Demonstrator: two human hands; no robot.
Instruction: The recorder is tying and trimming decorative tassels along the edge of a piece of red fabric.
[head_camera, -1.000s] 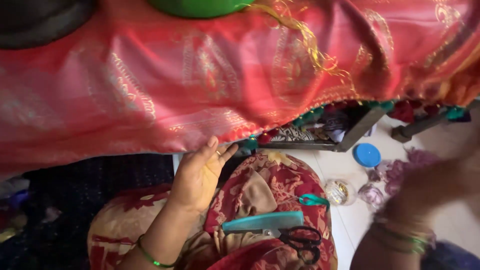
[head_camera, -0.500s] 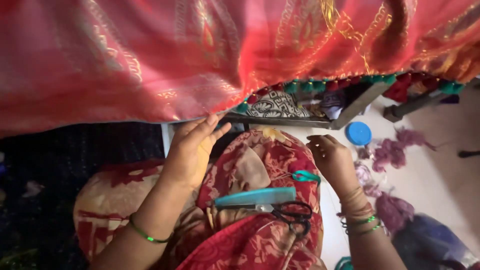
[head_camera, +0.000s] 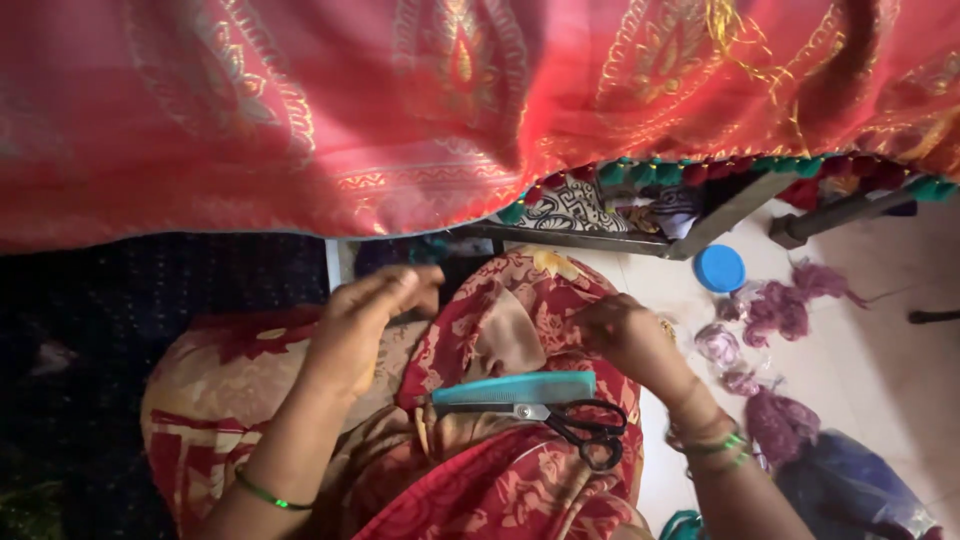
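— Hands first: where are they now?

— My left hand has dropped from the hem of the red and gold sari cloth and hangs blurred above my lap, fingers loosely curled on nothing that I can make out. My right hand has come in and sits bunched on my knee, where a teal loop lay half a second ago; whether it pinches that loop I cannot tell.

— And the tools?

— The teal comb and black-handled scissors lie untouched on my lap, touching each other, between my wrists. The cloth's tasselled edge hangs free above.
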